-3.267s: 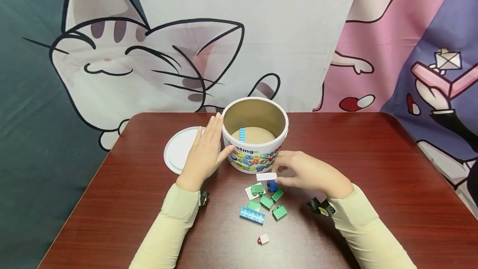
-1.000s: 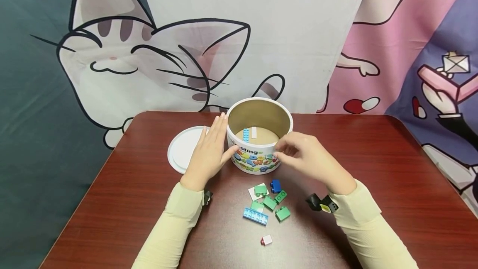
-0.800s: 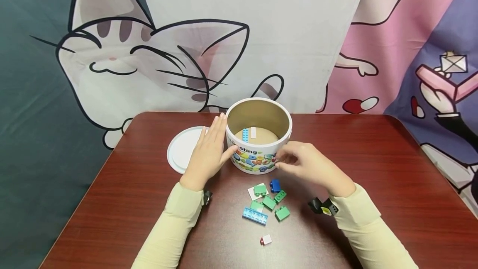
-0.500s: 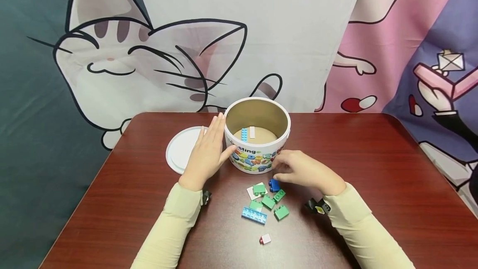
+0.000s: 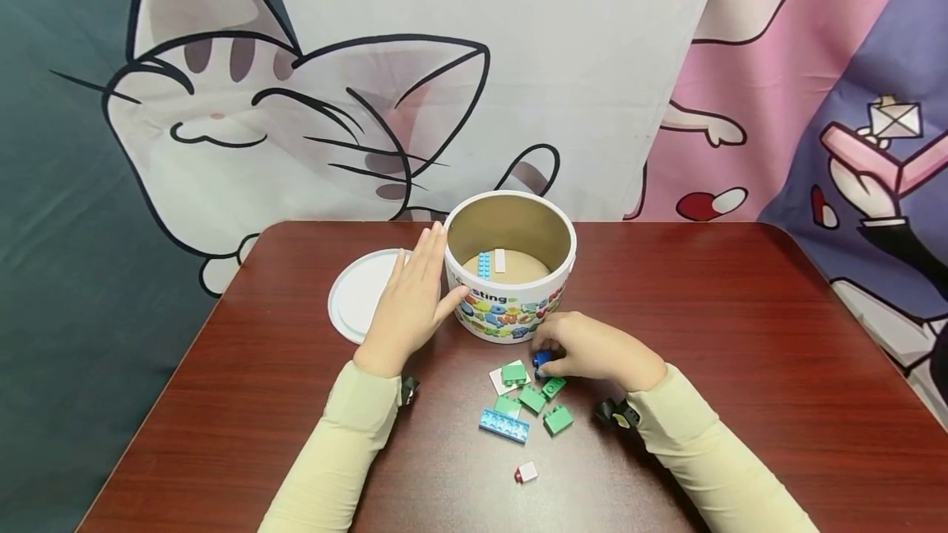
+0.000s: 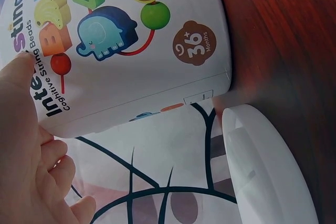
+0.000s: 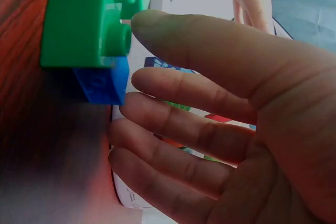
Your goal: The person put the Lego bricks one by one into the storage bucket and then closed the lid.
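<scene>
My left hand (image 5: 406, 307) rests with straight fingers against the left side of a white bucket (image 5: 492, 334) printed with colourful beads; its thumb (image 6: 17, 72) touches the label. Just in front of the bucket, my right hand (image 5: 596, 349) has its thumb and fingertips on either side of a dark blue brick (image 5: 541, 362). In the right wrist view a gap shows between thumb and fingers, and the blue brick (image 7: 105, 85) lies at the fingertips, not pinched. A green brick (image 7: 73, 24) is close to the thumb. Inside the bucket lie a light blue brick (image 5: 484, 265) and a white brick (image 5: 499, 260).
Several green bricks (image 5: 532, 399) lie nearer me, one on a white piece (image 5: 496, 383). A long light blue brick (image 5: 504, 426) and a small white-and-red piece (image 5: 527, 473) lie closest. The white lid (image 5: 355, 294) is left of the bucket on the brown table (image 5: 711, 311).
My right hand has put the white brick into the bucket, then come back down and toward me, to the dark blue brick. My left hand has stayed on the bucket.
</scene>
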Tool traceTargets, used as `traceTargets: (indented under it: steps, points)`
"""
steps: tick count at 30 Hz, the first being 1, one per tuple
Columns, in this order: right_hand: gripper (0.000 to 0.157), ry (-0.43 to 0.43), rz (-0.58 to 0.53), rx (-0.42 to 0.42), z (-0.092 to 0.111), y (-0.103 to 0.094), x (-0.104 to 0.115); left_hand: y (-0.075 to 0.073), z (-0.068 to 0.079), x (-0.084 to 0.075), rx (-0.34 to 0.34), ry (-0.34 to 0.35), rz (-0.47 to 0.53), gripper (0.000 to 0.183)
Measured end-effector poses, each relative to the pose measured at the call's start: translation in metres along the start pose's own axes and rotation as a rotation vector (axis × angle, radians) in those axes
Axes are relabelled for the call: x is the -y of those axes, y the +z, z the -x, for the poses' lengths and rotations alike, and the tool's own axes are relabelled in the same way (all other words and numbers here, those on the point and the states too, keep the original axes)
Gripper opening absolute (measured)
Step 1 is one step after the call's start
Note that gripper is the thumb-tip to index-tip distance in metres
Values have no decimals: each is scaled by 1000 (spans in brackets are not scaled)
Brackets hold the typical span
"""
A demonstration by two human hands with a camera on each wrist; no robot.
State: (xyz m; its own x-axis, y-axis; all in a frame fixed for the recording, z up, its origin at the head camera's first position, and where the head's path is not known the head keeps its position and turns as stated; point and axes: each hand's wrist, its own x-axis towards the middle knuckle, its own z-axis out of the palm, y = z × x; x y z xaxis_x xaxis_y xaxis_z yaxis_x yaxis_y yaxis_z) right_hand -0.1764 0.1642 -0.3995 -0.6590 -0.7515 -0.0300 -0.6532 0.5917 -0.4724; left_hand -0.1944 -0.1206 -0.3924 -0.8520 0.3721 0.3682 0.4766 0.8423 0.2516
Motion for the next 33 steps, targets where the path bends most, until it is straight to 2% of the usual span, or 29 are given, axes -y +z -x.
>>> traceTargets:
  steps: [9,21,26,33]
  points:
    - [19,-9,24,11,-1,3,2,-1,0,-1,3,-3,5,86]
    - [12,-18,70,-12,-1,4,4,-1,0,-1,1,3,-2,86]
    - [16,-31,57,-61,2,-1,9,0,0,0,-4,7,-4,86]
    - [21,-69,10,-181,5,-9,21,0,0,0,-4,3,5,87]
